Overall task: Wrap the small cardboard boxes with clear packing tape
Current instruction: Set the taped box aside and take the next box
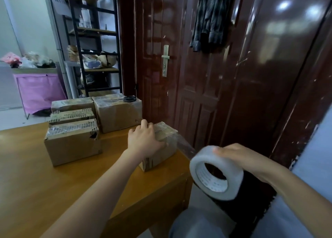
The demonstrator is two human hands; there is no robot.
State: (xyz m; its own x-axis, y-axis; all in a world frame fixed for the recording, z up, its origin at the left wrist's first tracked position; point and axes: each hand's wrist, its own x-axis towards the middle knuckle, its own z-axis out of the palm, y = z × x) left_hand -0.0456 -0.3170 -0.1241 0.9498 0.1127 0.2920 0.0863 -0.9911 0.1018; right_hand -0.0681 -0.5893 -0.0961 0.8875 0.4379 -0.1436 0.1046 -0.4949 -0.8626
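Wooden counter (53,175) carries a light, stiff cardboard box (161,148); left hand (143,140) grip presses spread on top. Right hand (240,157) grip clasps the tape roll (215,173); sticky film stretches taut between.

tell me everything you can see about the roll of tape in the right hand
The roll of tape is a wide ring of cloudy clear packing tape wound on a white core with faint printing inside. It is held off the table edge, its open centre facing the camera, with the right hand gripping it from above. A stretched strip of tape runs from the roll to the small cardboard box, which the left hand presses down on the wooden table.
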